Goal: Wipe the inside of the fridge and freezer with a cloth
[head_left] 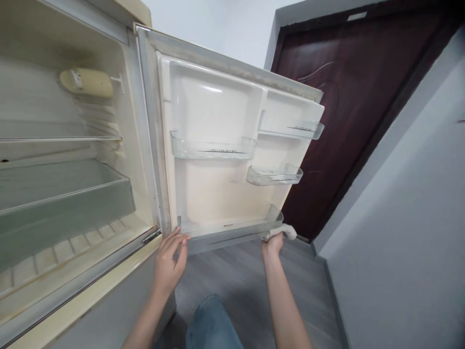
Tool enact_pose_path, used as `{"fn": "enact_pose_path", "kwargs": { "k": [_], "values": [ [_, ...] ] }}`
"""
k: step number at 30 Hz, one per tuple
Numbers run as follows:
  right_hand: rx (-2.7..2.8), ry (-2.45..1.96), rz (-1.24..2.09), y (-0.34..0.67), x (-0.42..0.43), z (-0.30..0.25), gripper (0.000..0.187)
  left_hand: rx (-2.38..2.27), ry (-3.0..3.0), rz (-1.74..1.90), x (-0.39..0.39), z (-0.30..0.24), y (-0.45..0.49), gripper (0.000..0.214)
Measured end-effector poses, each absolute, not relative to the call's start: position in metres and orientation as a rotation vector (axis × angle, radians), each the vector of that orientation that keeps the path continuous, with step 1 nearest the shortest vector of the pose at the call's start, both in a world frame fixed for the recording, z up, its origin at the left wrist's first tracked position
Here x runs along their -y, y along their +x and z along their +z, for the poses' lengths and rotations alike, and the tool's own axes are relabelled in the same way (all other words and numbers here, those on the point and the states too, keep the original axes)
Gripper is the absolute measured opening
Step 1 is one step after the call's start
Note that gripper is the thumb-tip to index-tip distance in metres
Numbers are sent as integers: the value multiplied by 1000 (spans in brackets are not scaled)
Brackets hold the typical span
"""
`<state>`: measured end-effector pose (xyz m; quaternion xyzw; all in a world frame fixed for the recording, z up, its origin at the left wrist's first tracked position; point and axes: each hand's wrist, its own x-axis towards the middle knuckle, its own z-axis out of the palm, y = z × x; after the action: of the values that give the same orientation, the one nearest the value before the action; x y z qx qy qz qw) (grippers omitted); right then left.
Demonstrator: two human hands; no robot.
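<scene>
An empty fridge stands open, its door [218, 194] swung out in front of me. My left hand [170, 261] rests with fingers spread on the left end of the door's bottom clear shelf [232, 231]. At the shelf's right end, my right hand [274, 242] is closed around a white cloth [286, 231] pressed against the shelf's corner. Three smaller clear door bins sit higher up: a wide bin [212, 148], an upper right bin [290, 127] and a small bin [274, 174].
The fridge interior [65, 169] at left has glass shelves and a pale control housing [87, 82]. A dark brown door [345, 121] stands behind the fridge door. A grey wall [407, 218] runs along the right. Grey wood floor [240, 281] lies below, with my jeans-clad knee [210, 325].
</scene>
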<state>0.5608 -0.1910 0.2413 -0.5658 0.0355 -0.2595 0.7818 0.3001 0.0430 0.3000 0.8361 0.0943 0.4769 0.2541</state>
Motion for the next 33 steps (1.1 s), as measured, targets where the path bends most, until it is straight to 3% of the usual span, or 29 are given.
{"fn": "enact_pose_path", "kwargs": {
  "k": [5, 17, 26, 33],
  "values": [
    [-115, -808, -301, 528, 162, 240, 24, -257, 2278, 1277, -44, 299, 300, 21],
    [151, -693, 283, 429, 117, 239, 20, -270, 2273, 1239, -43, 299, 300, 20],
    [24, -565, 548, 391, 80, 232, 18, -278, 2261, 1233, -41, 301, 298, 20],
    [64, -559, 713, 369, 64, 248, 26, -256, 2298, 1196, -43, 303, 299, 20]
  ]
}}
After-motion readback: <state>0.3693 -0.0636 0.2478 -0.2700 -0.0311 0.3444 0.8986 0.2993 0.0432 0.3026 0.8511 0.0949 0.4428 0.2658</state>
